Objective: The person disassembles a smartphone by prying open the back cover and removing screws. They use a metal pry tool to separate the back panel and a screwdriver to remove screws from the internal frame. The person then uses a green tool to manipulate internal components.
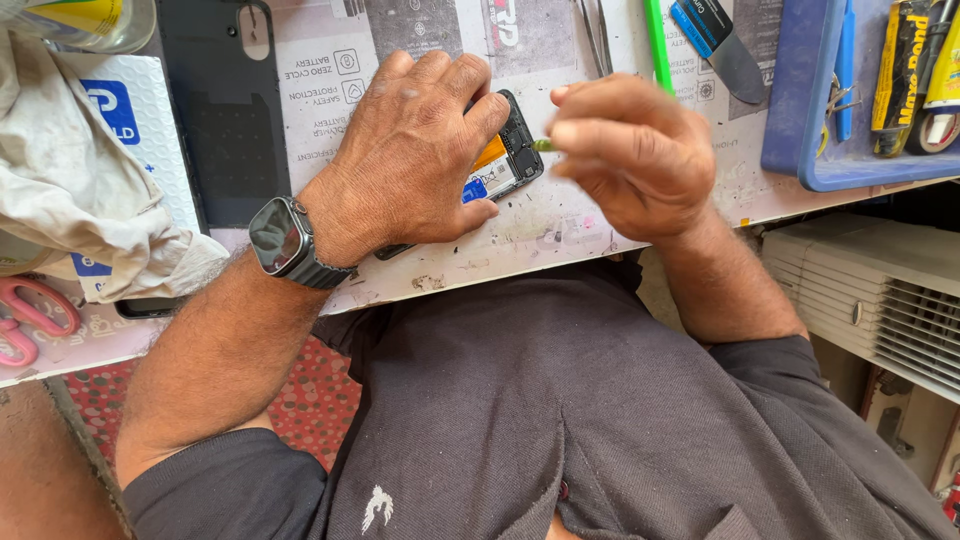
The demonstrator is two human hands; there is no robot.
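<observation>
My left hand point(415, 150) lies flat over an opened phone point(510, 165) on the white worktop, pressing it down; only the phone's right end shows, with black frame, an orange part and a blue label. My right hand point(630, 150) hovers just right of the phone, fingers pinched on a small green tool point(542, 145) whose tip points at the phone's edge. A dark watch point(283, 238) sits on my left wrist.
A black phone back cover point(225, 110) lies at the left, beside a crumpled beige cloth point(70, 180). Pink scissors point(30, 315) rest at the far left edge. A blue tray point(800, 110) with glue tubes, a blue-handled scraper point(715, 40) and tweezers point(597, 30) lie at the back. A white appliance point(880, 300) stands lower right.
</observation>
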